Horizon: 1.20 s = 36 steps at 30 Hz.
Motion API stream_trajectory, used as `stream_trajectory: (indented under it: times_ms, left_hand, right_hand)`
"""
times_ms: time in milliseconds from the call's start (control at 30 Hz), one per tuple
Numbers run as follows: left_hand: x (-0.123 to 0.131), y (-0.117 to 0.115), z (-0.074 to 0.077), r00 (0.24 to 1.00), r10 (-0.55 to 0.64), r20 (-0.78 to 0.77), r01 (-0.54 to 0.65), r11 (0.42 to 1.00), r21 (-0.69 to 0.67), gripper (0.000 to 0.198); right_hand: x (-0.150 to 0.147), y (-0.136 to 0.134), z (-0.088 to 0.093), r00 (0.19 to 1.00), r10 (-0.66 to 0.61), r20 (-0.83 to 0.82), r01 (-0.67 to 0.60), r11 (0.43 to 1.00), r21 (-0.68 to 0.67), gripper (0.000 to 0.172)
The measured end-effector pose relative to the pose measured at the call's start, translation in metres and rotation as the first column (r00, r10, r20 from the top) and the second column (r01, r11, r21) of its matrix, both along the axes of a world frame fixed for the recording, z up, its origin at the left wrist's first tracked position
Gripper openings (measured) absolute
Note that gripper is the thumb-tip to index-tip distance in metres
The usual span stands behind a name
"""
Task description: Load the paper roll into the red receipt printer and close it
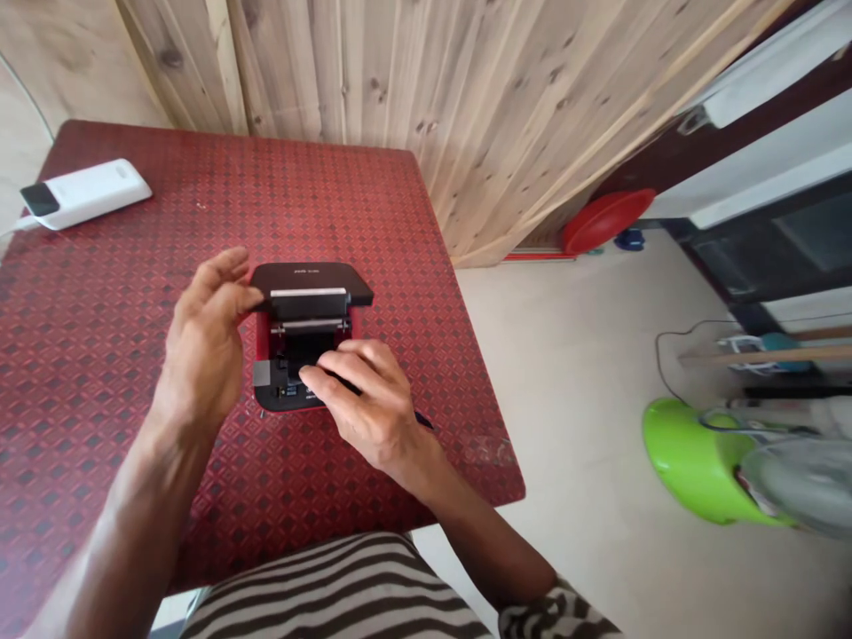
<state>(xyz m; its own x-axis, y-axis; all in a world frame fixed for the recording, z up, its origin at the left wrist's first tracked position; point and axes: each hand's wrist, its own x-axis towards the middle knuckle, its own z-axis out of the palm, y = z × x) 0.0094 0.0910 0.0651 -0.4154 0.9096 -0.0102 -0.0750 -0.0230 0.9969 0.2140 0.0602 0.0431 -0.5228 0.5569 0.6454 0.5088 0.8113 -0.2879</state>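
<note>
A small black and red device that looks like a portable receipt printer sits on the table, its black lid raised and the inner bay with rollers exposed. At the lid's left corner is my left hand, a fingertip touching the edge and the fingers loosely apart. My right hand lies over the printer's front right part. Its fingertips reach to the front of the bay and the hand covers that corner. A grey square patch shows at the printer's front left.
The red patterned table stands against a wooden plank wall. A white power bank with a cable rests at the far left. On the floor to the right are a bright green object, cables and a red basin.
</note>
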Motion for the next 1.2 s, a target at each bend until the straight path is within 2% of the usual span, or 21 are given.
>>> stream_trajectory:
  times_ms: [100,200,300,433,567,733,833,933,1000,1200]
  left_hand:
    - [0.005,-0.026,-0.006,0.991,0.003,0.135,0.01,0.996,-0.091,0.057]
    - [0.008,-0.039,-0.01,0.983,-0.051,0.177,0.078,0.986,-0.15,0.062]
    - [0.011,-0.043,-0.012,0.974,-0.09,0.207,0.125,0.979,-0.162,0.056]
    - [0.013,-0.043,-0.015,0.98,-0.05,0.191,0.08,0.986,-0.15,0.056]
    - [0.014,-0.044,-0.018,0.983,-0.021,0.18,0.048,0.988,-0.146,0.059]
    - [0.013,-0.047,-0.021,0.991,-0.025,0.132,0.047,0.985,-0.166,0.058]
    - [0.01,-0.056,-0.025,0.993,-0.031,0.117,0.051,0.984,-0.168,0.057]
    - [0.005,-0.07,-0.028,0.989,-0.088,0.121,0.103,0.987,-0.126,0.05]
    - [0.003,-0.078,-0.029,0.989,-0.105,0.103,0.117,0.986,-0.117,0.047]
    - [0.006,-0.08,-0.022,0.996,-0.063,0.07,0.074,0.983,-0.169,0.047]
  right_hand:
    - [0.0,-0.004,-0.002,1.0,-0.023,0.012,0.023,0.999,0.025,0.027]
    - [-0.001,-0.004,0.001,0.997,-0.065,-0.038,0.066,0.998,0.014,0.025]
    - [-0.002,-0.003,0.006,0.996,-0.084,-0.026,0.082,0.994,-0.078,0.024]
    - [-0.001,-0.004,0.01,0.997,-0.072,-0.001,0.071,0.981,-0.183,0.021]
    - [0.0,-0.004,0.011,0.998,-0.054,-0.04,0.045,0.979,-0.198,0.017]
    - [0.0,-0.005,0.01,0.998,-0.037,-0.053,0.025,0.978,-0.207,0.02]
    - [0.004,-0.008,0.009,0.991,-0.032,-0.134,0.002,0.976,-0.217,0.025]
    - [0.014,-0.012,0.01,0.961,-0.118,-0.251,0.068,0.977,-0.202,0.032]
    - [0.022,-0.013,0.01,0.937,-0.192,-0.291,0.136,0.97,-0.202,0.031]
    - [0.035,-0.01,0.001,0.908,-0.294,-0.298,0.221,0.941,-0.256,0.026]
